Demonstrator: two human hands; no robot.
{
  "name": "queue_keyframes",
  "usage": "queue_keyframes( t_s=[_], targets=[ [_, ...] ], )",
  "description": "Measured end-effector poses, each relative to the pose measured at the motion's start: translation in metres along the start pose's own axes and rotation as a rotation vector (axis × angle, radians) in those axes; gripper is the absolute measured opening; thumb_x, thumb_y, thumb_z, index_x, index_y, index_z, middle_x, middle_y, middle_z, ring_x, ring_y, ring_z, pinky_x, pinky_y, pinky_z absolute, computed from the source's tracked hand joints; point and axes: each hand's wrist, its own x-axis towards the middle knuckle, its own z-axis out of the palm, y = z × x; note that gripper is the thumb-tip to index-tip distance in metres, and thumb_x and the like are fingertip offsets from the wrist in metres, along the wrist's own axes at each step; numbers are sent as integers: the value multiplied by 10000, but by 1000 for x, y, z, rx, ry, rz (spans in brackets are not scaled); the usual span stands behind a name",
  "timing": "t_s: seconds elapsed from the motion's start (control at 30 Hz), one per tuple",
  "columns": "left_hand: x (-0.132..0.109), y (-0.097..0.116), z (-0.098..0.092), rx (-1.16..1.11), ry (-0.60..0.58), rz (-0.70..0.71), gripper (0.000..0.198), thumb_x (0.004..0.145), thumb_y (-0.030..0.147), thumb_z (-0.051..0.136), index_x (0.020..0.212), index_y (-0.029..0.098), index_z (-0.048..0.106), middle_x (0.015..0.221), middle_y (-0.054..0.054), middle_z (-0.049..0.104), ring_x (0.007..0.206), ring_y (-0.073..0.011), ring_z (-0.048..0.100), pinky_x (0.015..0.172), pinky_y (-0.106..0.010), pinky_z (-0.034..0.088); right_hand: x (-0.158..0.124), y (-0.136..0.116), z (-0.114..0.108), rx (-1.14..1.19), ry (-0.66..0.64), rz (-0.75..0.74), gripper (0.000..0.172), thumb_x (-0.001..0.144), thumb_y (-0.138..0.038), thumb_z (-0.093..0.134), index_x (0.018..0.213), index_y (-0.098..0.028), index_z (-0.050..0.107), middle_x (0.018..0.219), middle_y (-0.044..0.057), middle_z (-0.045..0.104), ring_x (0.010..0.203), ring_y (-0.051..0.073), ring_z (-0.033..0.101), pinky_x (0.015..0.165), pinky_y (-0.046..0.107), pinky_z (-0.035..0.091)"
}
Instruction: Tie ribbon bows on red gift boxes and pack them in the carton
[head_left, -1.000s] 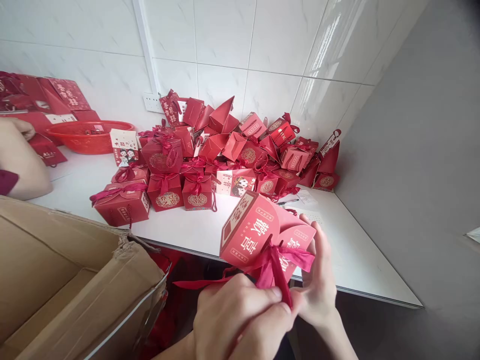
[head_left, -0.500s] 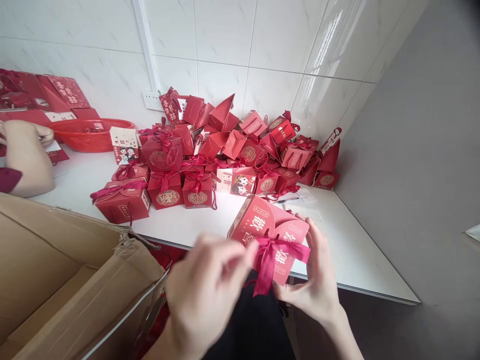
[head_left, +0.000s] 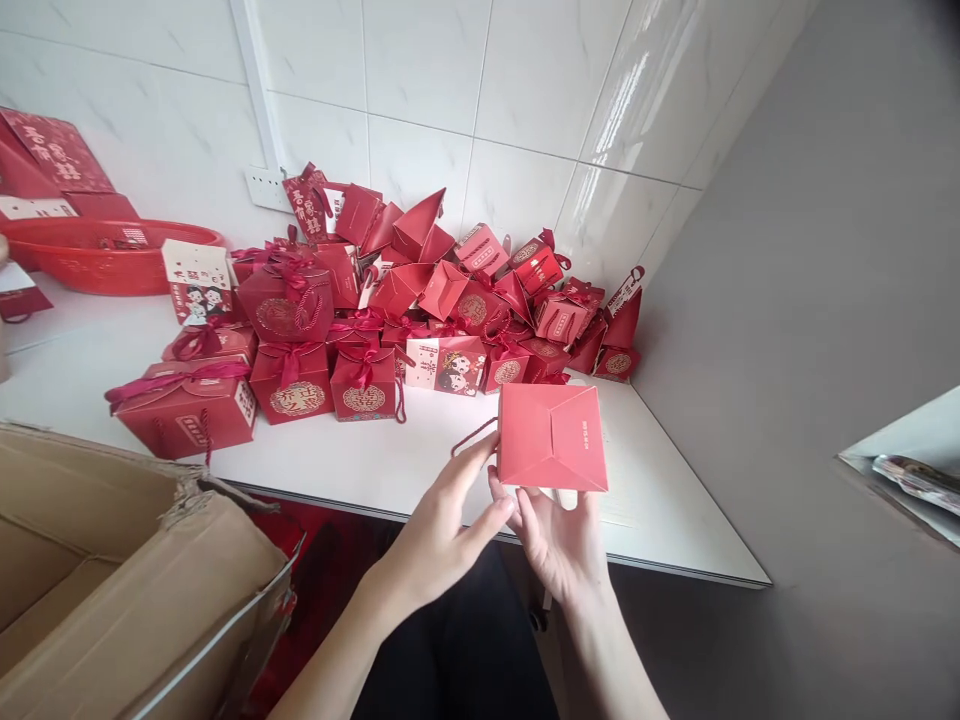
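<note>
A red gift box [head_left: 553,437] is held up in front of me, its folded underside with small print facing me. The box's ribbon and top are hidden from view. My right hand [head_left: 564,540] grips it from below, fingers curled at the lower edge. My left hand [head_left: 442,530] has its fingertips on the left side of the box, with the thumb near my right fingers. A dark red cord loop [head_left: 472,437] sticks out to the left of the box.
A white table [head_left: 690,500] bears a pile of red gift boxes [head_left: 427,285] against the tiled wall. An open cardboard carton [head_left: 187,570] stands at the lower left. A red plastic basin [head_left: 105,265] is at the back left, and a grey partition [head_left: 787,300] rises on the right.
The gift box has been turned over, from its bow side to its underside. My left hand has come from the ribbon to the box's left side. The view has shifted right.
</note>
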Motion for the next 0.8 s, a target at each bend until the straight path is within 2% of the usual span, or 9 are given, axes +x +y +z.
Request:
queue_keyframes(
  t_s=[0.13, 0.23, 0.33, 0.43, 0.53, 0.6, 0.7, 0.8],
  targets=[
    [-3, 1, 1, -65, 27, -29, 487, 900, 333, 461, 1376, 297, 364, 1425, -39, 426, 1281, -232, 428, 1046, -361, 392, -1, 3, -1, -103, -40, -74, 563, 785, -438, 622, 1269, -203, 456, 1210, 84, 586, 1188, 185, 524, 826, 248, 566],
    [-4, -4, -8, -104, 109, -111, 404, 920, 357, 409, 1309, 263, 456, 1352, -57, 507, 1243, -241, 467, 1039, -386, 388, -4, 3, 2, -300, -48, -261, 514, 805, -453, 583, 1260, -235, 487, 1184, 70, 606, 1105, 201, 581, 860, 323, 554],
    [-4, -9, -17, -134, 262, -143, 358, 918, 399, 397, 1207, 239, 535, 1289, -64, 551, 1203, -245, 496, 1024, -402, 393, -7, -3, -4, -536, -30, -460, 503, 789, -521, 562, 1218, -260, 534, 1133, 65, 632, 1047, 229, 602, 862, 398, 545],
    [-3, -7, -24, -147, 434, -54, 359, 918, 419, 378, 1152, 212, 556, 1232, -79, 576, 1161, -240, 520, 975, -389, 430, -9, -10, -15, -992, 19, -749, 525, 691, -505, 674, 1152, -273, 581, 1133, 81, 624, 1016, 278, 596, 839, 467, 537],
    [-1, -1, -27, -90, 571, 36, 361, 922, 421, 350, 1101, 190, 563, 1152, -90, 601, 1078, -221, 559, 927, -368, 455, -9, -15, -22, -1530, 26, -1060, 637, 570, -296, 797, 1165, -307, 567, 1266, 75, 517, 1145, 311, 507, 922, 520, 473],
    [1, 4, -27, -5, 581, 58, 325, 917, 410, 371, 1049, 190, 570, 1077, -81, 616, 1011, -204, 576, 894, -349, 467, -8, -15, -22, -1759, -44, -1188, 728, 554, -206, 798, 1220, -315, 525, 1323, 76, 431, 1242, 329, 416, 986, 558, 407],
    [3, 8, -23, 113, 488, 118, 294, 890, 394, 443, 1081, 197, 547, 1084, -76, 596, 1019, -199, 561, 879, -331, 470, -8, -12, -19, -2021, -184, -1314, 792, 636, -168, 742, 1334, -318, 400, 1346, 99, 358, 1298, 343, 343, 1007, 592, 369],
    [4, 12, -16, 158, 437, 162, 282, 861, 353, 519, 1097, 199, 527, 1064, -69, 589, 994, -187, 566, 852, -313, 480, -9, -8, -17, -2115, -247, -1358, 808, 694, -182, 708, 1385, -322, 314, 1364, 110, 320, 1315, 350, 315, 1004, 584, 380]
  ],
)
